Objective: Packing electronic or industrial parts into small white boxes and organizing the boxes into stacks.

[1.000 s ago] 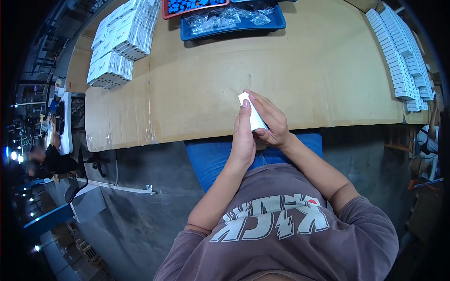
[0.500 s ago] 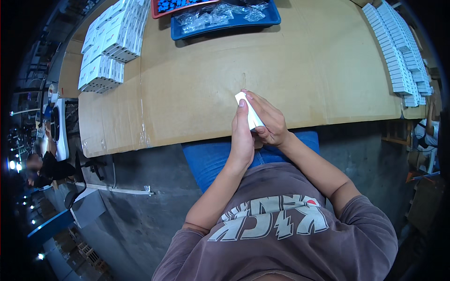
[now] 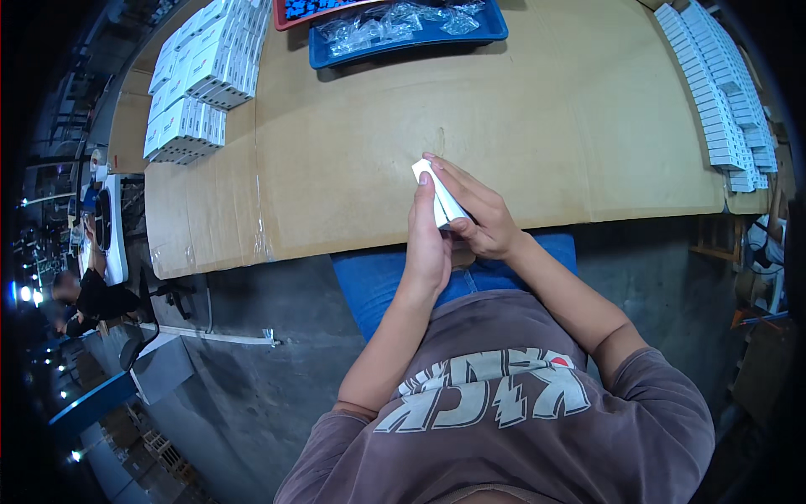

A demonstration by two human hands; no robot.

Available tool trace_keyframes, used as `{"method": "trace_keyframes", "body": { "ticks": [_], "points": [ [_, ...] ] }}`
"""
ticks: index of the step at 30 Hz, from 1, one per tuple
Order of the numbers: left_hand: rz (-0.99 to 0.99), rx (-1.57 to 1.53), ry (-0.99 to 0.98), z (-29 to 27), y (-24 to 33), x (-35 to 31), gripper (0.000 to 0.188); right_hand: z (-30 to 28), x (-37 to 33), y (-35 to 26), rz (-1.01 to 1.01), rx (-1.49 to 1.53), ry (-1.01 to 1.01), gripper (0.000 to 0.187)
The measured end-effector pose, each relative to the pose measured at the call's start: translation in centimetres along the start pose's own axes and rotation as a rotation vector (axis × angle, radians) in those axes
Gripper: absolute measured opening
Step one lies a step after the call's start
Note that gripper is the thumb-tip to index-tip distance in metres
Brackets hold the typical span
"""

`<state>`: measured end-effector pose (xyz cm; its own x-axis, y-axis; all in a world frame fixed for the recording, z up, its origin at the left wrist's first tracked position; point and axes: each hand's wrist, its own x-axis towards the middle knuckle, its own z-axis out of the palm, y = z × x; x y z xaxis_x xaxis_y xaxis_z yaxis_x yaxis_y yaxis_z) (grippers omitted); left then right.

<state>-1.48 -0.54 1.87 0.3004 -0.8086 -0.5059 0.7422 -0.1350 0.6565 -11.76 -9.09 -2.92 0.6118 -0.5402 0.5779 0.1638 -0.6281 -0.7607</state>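
A small white cardboard box [image 3: 444, 202] is held between both palms, just over the near edge of the table. My left hand [image 3: 428, 244] closes on its left side, the thumb lying along the upper face. From the right, my right hand [image 3: 484, 213] wraps it, with fingers along the far side and the thumb at the near end. A dark slit shows lengthwise in the box, between two white faces. Whether anything is inside cannot be seen.
The table [image 3: 353, 160] is covered with brown cardboard. Stacked white boxes [image 3: 201, 80] stand at the left, and more white boxes [image 3: 714, 92] at the right. At the back are a blue tray [image 3: 411, 42] of clear plastic pieces and a red tray [image 3: 280, 18] of blue parts. Another person [image 3: 101, 294] is far left.
My hands and the box have shifted slightly left and turned a little. The slit along the box shows wider than before.
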Motion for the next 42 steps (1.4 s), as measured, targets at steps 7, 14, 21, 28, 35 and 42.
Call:
{"method": "trace_keyframes", "body": {
  "ticks": [7,14,21,28,35,42],
  "points": [
    [0.253,0.249,-0.061,-0.1,1.5,1.0,0.065,-0.6,0.5,-2.6,0.387,0.288,0.056,0.068],
    [0.489,0.454,-0.05,-1.8,0.8,2.3,0.069,0.2,1.2,-3.4,0.493,0.333,0.037,0.046],
    [0.568,0.514,-0.046,-1.3,1.3,1.6,0.066,0.7,0.9,-3.7,0.374,0.149,0.012,0.045],
    [0.633,0.525,-0.075,-1.5,1.4,0.9,0.067,0.9,1.2,-4.0,0.19,0.009,0.014,0.044],
    [0.667,0.475,-0.101,-1.5,0.7,0.5,0.072,0.7,0.7,-4.3,0.127,-0.052,0.056,0.042],
    [0.691,0.443,-0.13,-1.8,1.6,1.1,0.085,0.6,1.2,-4.2,0.251,0.194,0.063,0.038]
  ]
}}
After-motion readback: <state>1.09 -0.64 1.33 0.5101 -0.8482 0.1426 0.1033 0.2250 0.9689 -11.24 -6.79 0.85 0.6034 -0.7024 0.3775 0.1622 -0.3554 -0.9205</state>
